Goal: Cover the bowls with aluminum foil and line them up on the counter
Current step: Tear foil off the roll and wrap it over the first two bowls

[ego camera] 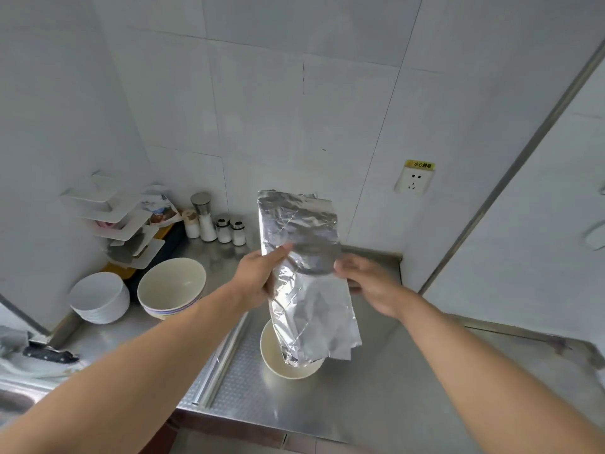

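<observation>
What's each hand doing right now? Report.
Left hand: grips the crinkled silver aluminum foil sheet.
Right hand: fingers at the foil's right edge; blurred, grip cannot be told.

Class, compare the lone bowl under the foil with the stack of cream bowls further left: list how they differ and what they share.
The lone bowl stands by itself on the ribbed part of the counter; the cream stack is several bowls nested, near the wall. The foil, held in both hands, hides part of the lone bowl; the stack is in full view. The stack shows blue rim stripes; the lone bowl shows none. Both are cream, upright and uncovered.
</observation>
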A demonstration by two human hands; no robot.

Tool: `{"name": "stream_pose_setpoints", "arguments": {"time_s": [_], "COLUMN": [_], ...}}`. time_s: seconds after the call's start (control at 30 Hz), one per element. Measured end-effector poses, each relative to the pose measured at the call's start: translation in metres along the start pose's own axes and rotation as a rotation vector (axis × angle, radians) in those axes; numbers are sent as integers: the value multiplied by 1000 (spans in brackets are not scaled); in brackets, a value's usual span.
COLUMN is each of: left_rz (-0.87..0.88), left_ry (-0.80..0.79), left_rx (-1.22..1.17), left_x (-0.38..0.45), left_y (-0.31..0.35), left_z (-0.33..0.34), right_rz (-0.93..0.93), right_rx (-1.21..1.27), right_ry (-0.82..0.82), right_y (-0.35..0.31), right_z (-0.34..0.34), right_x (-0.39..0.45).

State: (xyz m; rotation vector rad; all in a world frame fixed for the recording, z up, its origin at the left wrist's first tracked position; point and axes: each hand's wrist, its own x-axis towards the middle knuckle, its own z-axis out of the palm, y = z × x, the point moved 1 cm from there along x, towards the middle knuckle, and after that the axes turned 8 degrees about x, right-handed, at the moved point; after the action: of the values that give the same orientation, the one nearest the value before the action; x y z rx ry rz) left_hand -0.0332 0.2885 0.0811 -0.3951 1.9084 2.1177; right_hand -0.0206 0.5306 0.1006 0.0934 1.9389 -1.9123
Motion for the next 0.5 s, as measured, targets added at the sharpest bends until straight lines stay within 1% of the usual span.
{"name": "stream_pose_setpoints", "arguments": {"time_s": [0.17,0.27,0.33,0.4,0.5], "left_rz": [-58,-63,-39,-30,-2], "left_ry": [-37,-126,-136,-82,63], "left_rx": [-70,-41,-26,-78,-104], "left_x": [-3,3,5,5,7], "left_y": [-19,-32,-37,-35,-26], "left_z": [-5,-13,-21,-30,-47], "right_rz": [-69,-67,-47,-30,-11], "right_rx": [88,28,-58,-192,-376], "right_ry": [13,69,46,-20,-76], "right_y": [28,35,35,34,31], "right_z": [20,22,20,17,8], "right_x": [-1,-2,-6,-9,-12]}}
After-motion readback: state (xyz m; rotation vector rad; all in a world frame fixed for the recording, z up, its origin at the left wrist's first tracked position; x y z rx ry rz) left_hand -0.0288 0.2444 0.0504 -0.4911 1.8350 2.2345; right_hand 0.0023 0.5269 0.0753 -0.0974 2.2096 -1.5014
